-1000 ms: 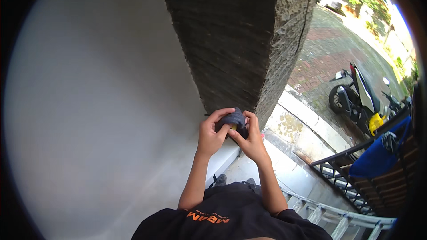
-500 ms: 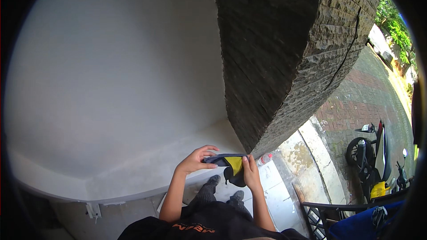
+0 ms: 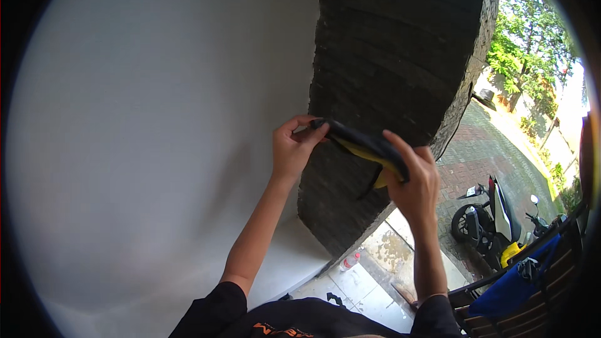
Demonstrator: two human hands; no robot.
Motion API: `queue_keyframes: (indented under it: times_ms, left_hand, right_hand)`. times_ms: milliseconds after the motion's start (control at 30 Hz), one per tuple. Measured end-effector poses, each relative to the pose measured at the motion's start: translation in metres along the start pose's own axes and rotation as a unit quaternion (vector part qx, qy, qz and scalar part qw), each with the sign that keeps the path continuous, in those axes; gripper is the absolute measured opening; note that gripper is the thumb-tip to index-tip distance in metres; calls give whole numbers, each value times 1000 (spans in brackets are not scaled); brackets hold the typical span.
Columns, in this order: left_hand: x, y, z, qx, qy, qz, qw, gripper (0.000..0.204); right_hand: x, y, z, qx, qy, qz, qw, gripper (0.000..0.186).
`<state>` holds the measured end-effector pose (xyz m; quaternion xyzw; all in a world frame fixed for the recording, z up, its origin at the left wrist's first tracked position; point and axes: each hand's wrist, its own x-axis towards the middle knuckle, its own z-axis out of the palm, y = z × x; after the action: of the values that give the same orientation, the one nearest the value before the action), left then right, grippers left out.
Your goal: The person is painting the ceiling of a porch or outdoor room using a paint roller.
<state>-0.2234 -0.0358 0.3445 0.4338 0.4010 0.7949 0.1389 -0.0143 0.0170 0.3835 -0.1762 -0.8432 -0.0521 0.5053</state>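
Stretched between my raised hands is a soft black-and-yellow item (image 3: 360,139), maybe fabric, with a dark curved edge on top and yellow beneath; its exact kind cannot be made out. My left hand (image 3: 292,150) pinches its upper left end between thumb and fingers. On the lower right end, my right hand (image 3: 416,178) is closed with the index finger along the dark edge. A thin dark strip hangs below the item near my right hand. Both arms reach up in front of a dark, rough stone column (image 3: 382,56).
A smooth pale wall (image 3: 156,100) fills the left side. A clear bottle with a red cap (image 3: 349,261) stands on the white tiled floor (image 3: 357,285). At the right are a parked motorcycle (image 3: 482,222), a dark slatted fence or gate and a blue cloth (image 3: 510,288).
Both hands have lifted the item from low near my body to up before the column. It has tilted, and less yellow shows. The view has shifted upward.
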Motion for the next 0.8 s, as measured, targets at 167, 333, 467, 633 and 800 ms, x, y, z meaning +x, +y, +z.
queue_keyframes:
  times_ms: [167, 333, 467, 633, 800]
  left_hand:
    - [96, 10, 29, 30, 43, 153, 987, 17]
    - [154, 2, 57, 110, 187, 217, 952, 25]
    - [168, -17, 64, 150, 222, 134, 954, 29]
    - [178, -21, 68, 103, 191, 93, 972, 33]
    - [179, -28, 71, 155, 251, 167, 941, 29]
  right_hand:
    - [116, -20, -33, -258, 55, -186, 946, 51]
    - [201, -6, 2, -349, 56, -396, 847, 34]
    - [214, 9, 36, -428, -101, -345, 829, 20]
    - [221, 21, 58, -440, -30, -295, 848, 28]
    - [228, 28, 75, -418, 13, -399, 816, 17]
